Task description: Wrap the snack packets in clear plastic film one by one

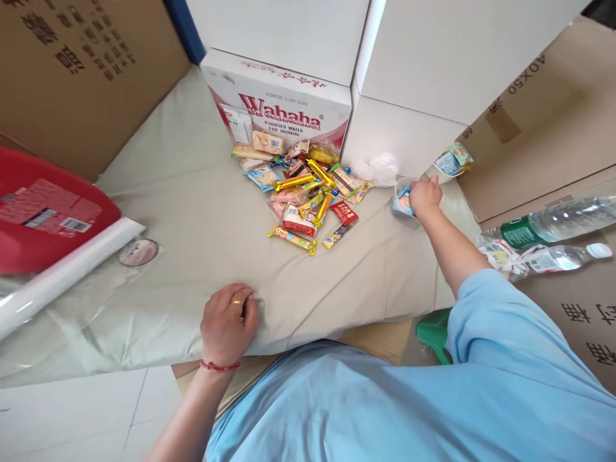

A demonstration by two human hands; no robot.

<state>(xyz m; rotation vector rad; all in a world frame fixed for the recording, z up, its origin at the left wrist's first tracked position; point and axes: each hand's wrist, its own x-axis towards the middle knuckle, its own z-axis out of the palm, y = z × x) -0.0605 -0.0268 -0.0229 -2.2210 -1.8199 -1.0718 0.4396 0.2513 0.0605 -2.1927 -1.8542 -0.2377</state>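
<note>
My right hand point(425, 195) reaches over a small clear plastic tub point(396, 187), its fingers bent down at the tub's right side. A blue snack packet point(404, 200) shows inside, beside my fingertips; what they grip is hidden. Near the table's front edge rests my left hand point(230, 324), loosely closed with nothing visible in it. Between and beyond my hands lies a pile of wrapped snacks: a yellow snack stick point(292, 239), a red packet point(344, 212), a red-and-white packet point(299, 220) and a yellow-wrapped cake point(323, 154) among them.
Behind the pile stands a Wahaha water carton point(289, 106) next to white boxes point(399, 128). Another white bowl point(451, 174) with packets sits at the right. A red container point(48, 212) and a white plastic roll point(67, 276) are at left. Water bottles point(568, 224) lie right.
</note>
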